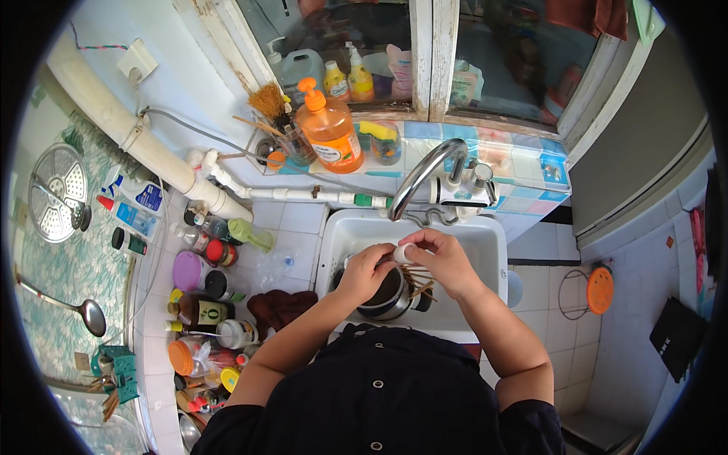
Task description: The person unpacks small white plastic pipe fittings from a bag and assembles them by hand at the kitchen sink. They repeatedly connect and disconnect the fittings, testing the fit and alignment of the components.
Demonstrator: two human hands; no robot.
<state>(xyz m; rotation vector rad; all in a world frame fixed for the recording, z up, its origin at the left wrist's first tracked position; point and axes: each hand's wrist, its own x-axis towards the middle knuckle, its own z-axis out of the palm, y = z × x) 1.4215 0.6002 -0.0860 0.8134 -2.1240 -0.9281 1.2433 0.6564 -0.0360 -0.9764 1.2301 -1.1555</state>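
Observation:
Above the white sink point(491, 292), my left hand point(365, 273) and my right hand point(446, 263) meet with fingers closed. Between their fingertips is a small white rounded thing point(403, 253), whose kind I cannot make out. Below my hands, a metal-rimmed pot point(388, 307) stands in the basin, partly covered by my left hand. Several thin wooden sticks point(419, 287), like chopsticks, lean beside the pot under my right hand. The curved chrome faucet point(425, 174) arches over the basin just beyond my fingers.
An orange pump bottle point(331, 136) and a glass with a yellow sponge point(385, 144) stand on the tiled ledge behind the sink. Jars and bottles, among them a dark bottle point(203, 312), crowd the left counter. A dark brown cloth point(279, 309) lies left of the sink.

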